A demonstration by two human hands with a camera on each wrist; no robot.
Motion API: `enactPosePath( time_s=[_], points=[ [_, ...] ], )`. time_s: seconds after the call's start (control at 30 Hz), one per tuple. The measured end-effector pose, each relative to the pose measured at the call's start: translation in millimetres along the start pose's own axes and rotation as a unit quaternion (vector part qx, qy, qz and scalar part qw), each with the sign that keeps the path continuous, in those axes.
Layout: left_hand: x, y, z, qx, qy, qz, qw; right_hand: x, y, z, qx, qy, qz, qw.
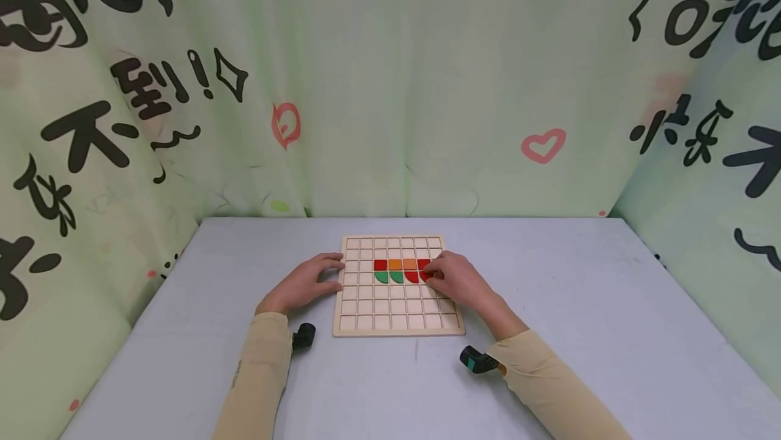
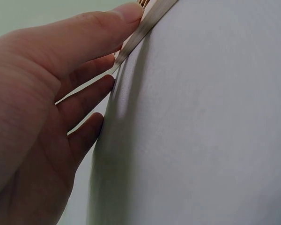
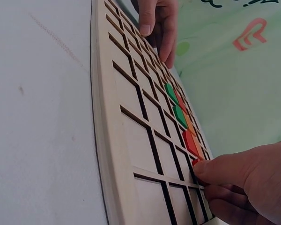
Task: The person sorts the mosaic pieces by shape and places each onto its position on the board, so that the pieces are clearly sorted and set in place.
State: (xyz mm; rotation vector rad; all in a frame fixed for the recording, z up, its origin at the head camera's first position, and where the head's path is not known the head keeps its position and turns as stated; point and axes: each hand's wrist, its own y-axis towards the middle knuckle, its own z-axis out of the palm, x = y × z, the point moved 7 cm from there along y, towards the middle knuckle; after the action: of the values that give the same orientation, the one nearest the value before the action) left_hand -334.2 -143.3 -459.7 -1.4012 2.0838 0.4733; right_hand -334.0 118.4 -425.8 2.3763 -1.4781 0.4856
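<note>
A wooden grid board [image 1: 398,333] lies flat on the table, with two rows of coloured pieces in its cells. The upper row has a red square [image 1: 381,265], two orange squares [image 1: 394,264] and another red square [image 1: 423,264]. Below them are two green quarter-circles [image 1: 382,277] and a red quarter-circle [image 1: 411,277]. My right hand [image 1: 460,281] pinches a further red quarter-circle [image 3: 196,165] at the row's right end, its fingers partly covering it. With fingers spread and fairly straight, my left hand [image 1: 305,285] touches the board's left edge.
The white table [image 1: 390,392] extends around the board. Behind it and at both sides hangs a pale green curtain [image 1: 464,87] with dark lettering. A black wrist camera [image 1: 304,336] sits by the left cuff, another wrist camera [image 1: 477,360] by the right.
</note>
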Motion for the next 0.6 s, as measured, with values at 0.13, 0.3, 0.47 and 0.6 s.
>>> enactPosePath(
  time_s=[0.13, 0.3, 0.47, 0.6],
  points=[
    [-0.8, -0.6, 0.1, 0.002, -0.002, -0.006, 1.0, -1.2, 0.3, 1.2, -0.002, -0.002, 0.001, 1.0],
    [-0.7, -0.5, -1.0, 0.002, 0.002, -0.005, 1.0, -2.6, 0.2, 2.2, 0.0, -0.003, 0.01, 0.9999],
    [-0.2, 0.0, -1.0, 0.001, 0.005, 0.0, 1.0, -2.3, -1.1, 1.8, 0.003, -0.001, 0.011, 0.9999],
    [-0.3, 0.0, -0.6, 0.0, 0.003, 0.003, 1.0, -0.7, -1.6, 1.0, 0.002, -0.003, 0.003, 1.0]
  ],
)
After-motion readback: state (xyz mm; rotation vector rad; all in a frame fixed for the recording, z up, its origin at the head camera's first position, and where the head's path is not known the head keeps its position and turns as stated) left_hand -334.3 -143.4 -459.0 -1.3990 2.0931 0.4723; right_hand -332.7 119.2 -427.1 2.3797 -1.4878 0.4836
